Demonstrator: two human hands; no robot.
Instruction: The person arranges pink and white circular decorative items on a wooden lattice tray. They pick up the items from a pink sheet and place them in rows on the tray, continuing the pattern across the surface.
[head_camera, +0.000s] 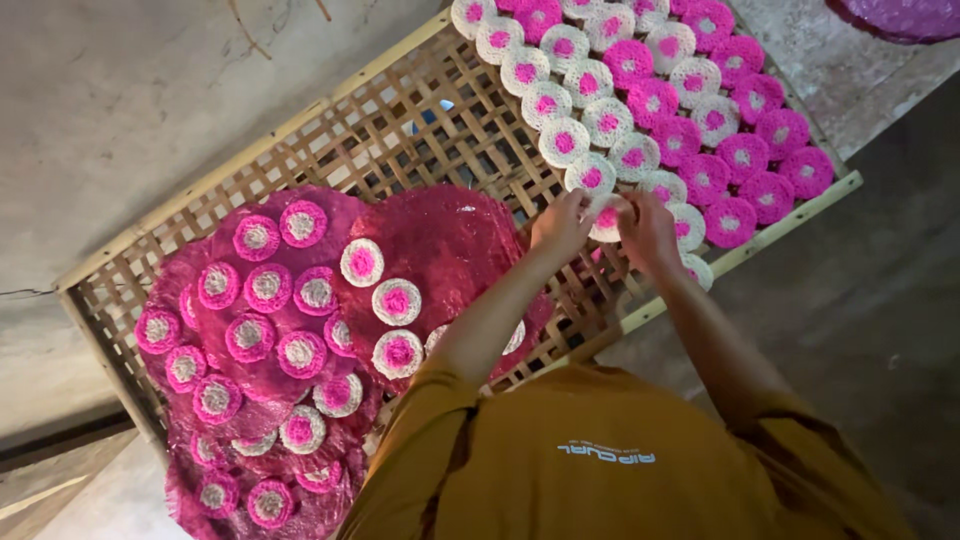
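Head view, left to right: we see a woven bamboo rack carrying two dark pink mesh sheets, dotted with round discs; those at the lower left are cut off by the frame edge, so we cannot count them. Our left hand and right hand meet over one white disc with a pink centre, fingers pinched on its edges, which half hide it. Further right lie rows of white and pink discs, the top ones cut off.
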